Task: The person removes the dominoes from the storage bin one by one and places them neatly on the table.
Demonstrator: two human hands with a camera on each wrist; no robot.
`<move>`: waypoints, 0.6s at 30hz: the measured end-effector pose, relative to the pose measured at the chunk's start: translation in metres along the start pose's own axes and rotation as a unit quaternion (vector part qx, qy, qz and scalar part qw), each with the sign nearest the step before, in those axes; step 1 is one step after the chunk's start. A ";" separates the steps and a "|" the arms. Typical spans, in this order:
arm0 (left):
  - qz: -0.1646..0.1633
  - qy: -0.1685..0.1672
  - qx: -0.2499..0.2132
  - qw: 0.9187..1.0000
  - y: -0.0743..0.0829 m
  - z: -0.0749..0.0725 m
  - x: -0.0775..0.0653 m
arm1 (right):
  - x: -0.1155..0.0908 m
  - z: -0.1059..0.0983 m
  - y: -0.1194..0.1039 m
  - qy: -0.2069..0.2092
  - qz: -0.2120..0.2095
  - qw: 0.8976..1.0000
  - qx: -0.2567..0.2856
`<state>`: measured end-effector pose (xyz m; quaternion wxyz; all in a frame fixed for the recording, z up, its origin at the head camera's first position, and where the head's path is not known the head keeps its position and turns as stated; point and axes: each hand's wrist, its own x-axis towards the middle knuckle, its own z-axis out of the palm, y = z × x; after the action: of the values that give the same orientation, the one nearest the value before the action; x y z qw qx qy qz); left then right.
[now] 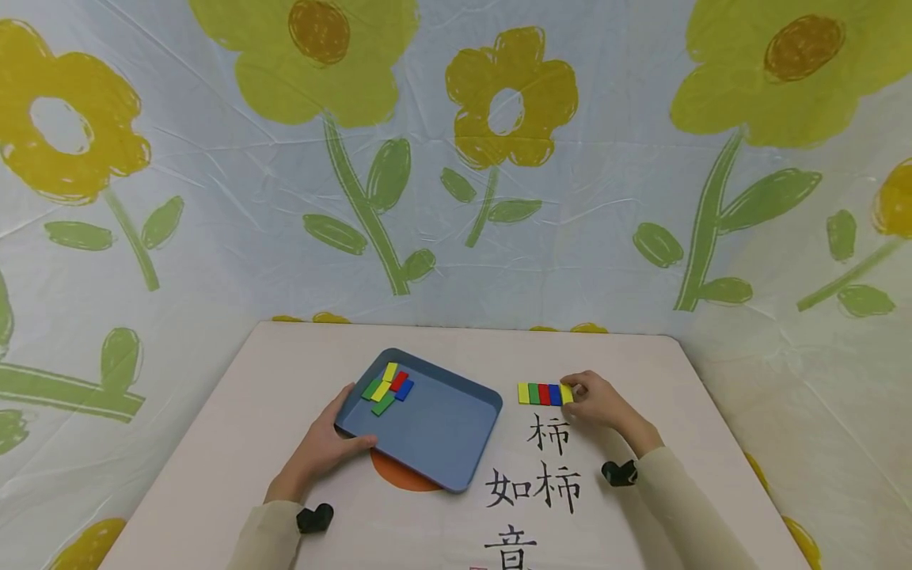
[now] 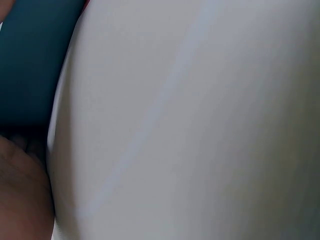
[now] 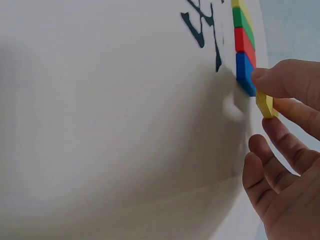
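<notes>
My right hand (image 1: 601, 400) pinches a yellow tile (image 3: 265, 105) between thumb and fingers, at the right end of a short row. That row runs from a yellow tile (image 1: 523, 393) through a green tile (image 1: 533, 393) and a red tile (image 1: 545, 394) to a blue tile (image 1: 554, 395). On the left, my left hand (image 1: 327, 441) grips the blue-grey tray (image 1: 435, 435) by its left corner, thumb along the front edge. Several coloured tiles (image 1: 381, 390) lie in the tray's far left part. In the left wrist view, the hand (image 2: 22, 185) is only partly visible beside the tray.
Black written characters (image 1: 533, 487) run down the pale tabletop (image 1: 214, 475) in front of the row. An orange round print (image 1: 402, 473) shows partly under the tray's front edge. A flower-printed cloth (image 1: 570, 237) rises behind the table and along its sides.
</notes>
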<state>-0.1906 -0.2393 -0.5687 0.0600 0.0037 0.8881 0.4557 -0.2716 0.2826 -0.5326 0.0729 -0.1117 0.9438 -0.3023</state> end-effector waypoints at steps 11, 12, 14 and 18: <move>-0.005 0.001 -0.003 1.000 0.000 0.000 0.000 | 0.001 0.005 0.004 -0.003 0.009 1.000 0.003; -0.005 0.000 -0.003 1.000 0.001 0.000 0.000 | 0.002 0.005 0.005 -0.002 0.013 1.000 0.003; -0.004 0.000 -0.003 1.000 0.001 0.000 0.000 | 0.004 0.006 0.007 -0.002 0.015 1.000 -0.002; -0.003 0.000 -0.003 1.000 0.000 0.000 0.000 | 0.006 0.008 0.011 -0.002 0.016 1.000 -0.008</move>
<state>-0.1907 -0.2392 -0.5685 0.0620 0.0007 0.8869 0.4578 -0.2778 0.2849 -0.5457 0.0785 -0.0973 0.9477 -0.2937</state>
